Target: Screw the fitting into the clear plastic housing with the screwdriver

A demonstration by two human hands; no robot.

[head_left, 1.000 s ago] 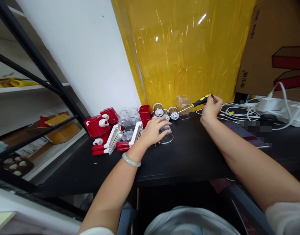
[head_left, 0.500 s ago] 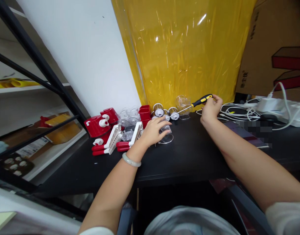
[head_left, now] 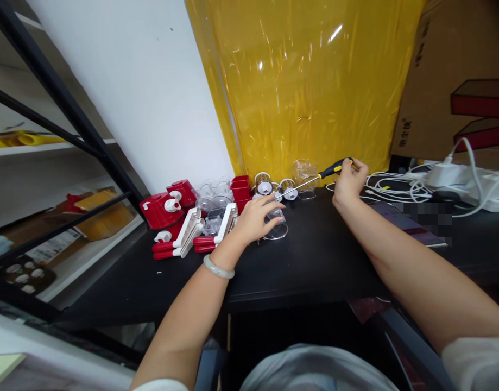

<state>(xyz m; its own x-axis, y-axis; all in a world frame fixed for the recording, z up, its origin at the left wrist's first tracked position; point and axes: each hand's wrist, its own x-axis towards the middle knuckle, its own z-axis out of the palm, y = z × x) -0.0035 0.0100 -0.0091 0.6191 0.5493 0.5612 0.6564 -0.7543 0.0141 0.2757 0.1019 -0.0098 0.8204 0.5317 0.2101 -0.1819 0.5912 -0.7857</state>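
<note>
My right hand [head_left: 349, 183] pinches the end of a black-and-yellow screwdriver [head_left: 333, 168]. Its long metal shaft slopes down leftward to the fingers of my left hand [head_left: 258, 219], where the tip is hidden. Under those fingers, a clear plastic part with a round rim [head_left: 279, 232] is held on the black table [head_left: 310, 255]. Just behind lie several ribbed metal drums with white ends [head_left: 289, 189] and another clear plastic piece [head_left: 305, 174]. Left of my left hand are white levers with red handles [head_left: 188, 232] and red housings [head_left: 159, 210].
White cables [head_left: 396, 187] and a power strip [head_left: 493, 190] lie at the right, near a dark flat tablet-like device [head_left: 404, 221]. A yellow plastic sheet [head_left: 314, 81] and a cardboard box [head_left: 444, 70] stand behind. A black-framed shelf [head_left: 62, 81] rises at the left.
The fingers of my right hand have shifted around the screwdriver handle, the thumb now covering more of it. My left hand and the clear part stay in place.
</note>
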